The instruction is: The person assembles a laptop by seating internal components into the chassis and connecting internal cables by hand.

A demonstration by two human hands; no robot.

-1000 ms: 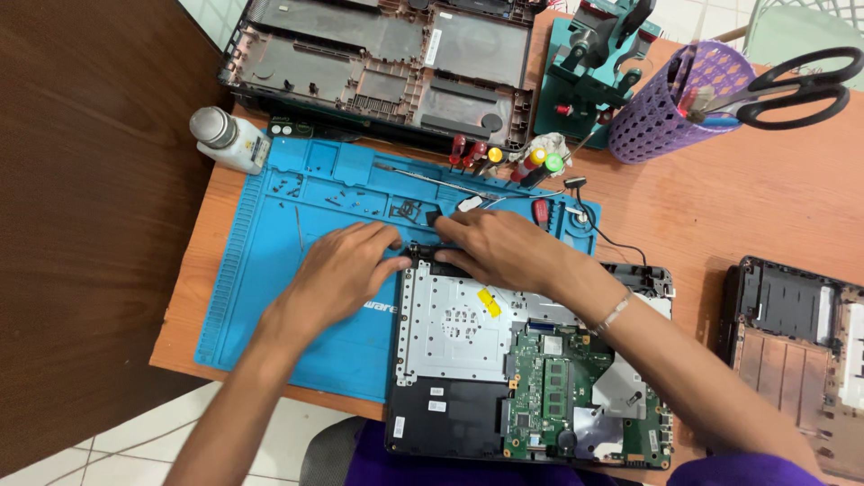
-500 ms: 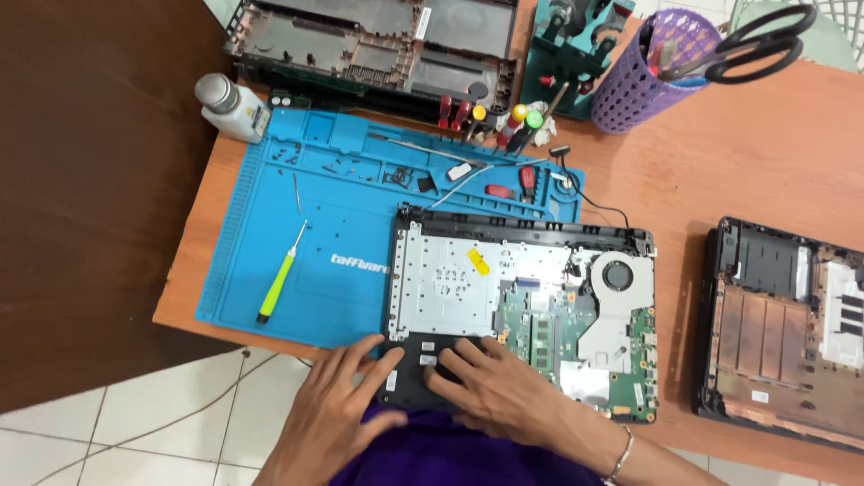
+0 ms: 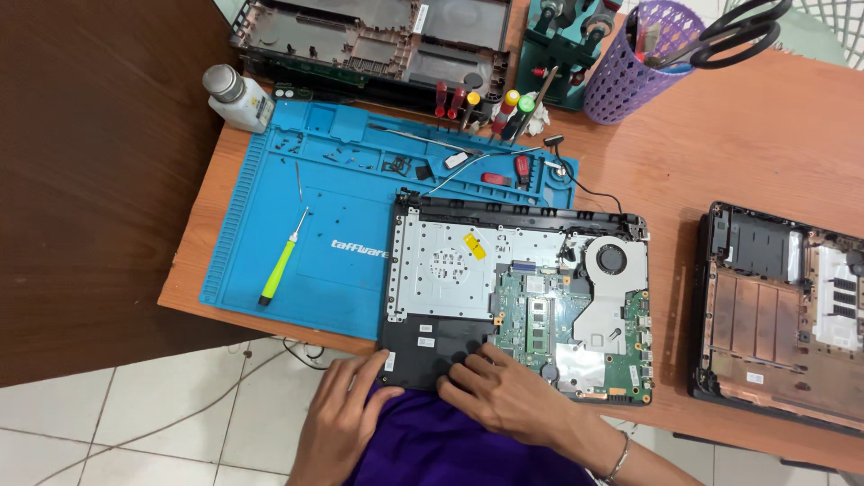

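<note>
Opened laptop (image 3: 517, 301) lies at centre frame, half on the blue mat (image 3: 270, 234), its near edge overhanging; left hand (image 3: 346, 418) and right hand (image 3: 504, 396) press flat, clasping nothing, so a slip could tip it floorward.

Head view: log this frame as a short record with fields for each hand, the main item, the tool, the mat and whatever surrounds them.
left hand: on the near left corner of the opened laptop, fingers spread, nothing in its grip
right hand: flat on the laptop's black near panel, beside the green circuit board
tool: green-handled screwdriver lying loose on the blue mat
table: wooden
surroundings: white bottle, purple basket with scissors, second laptop shell to the right
</note>
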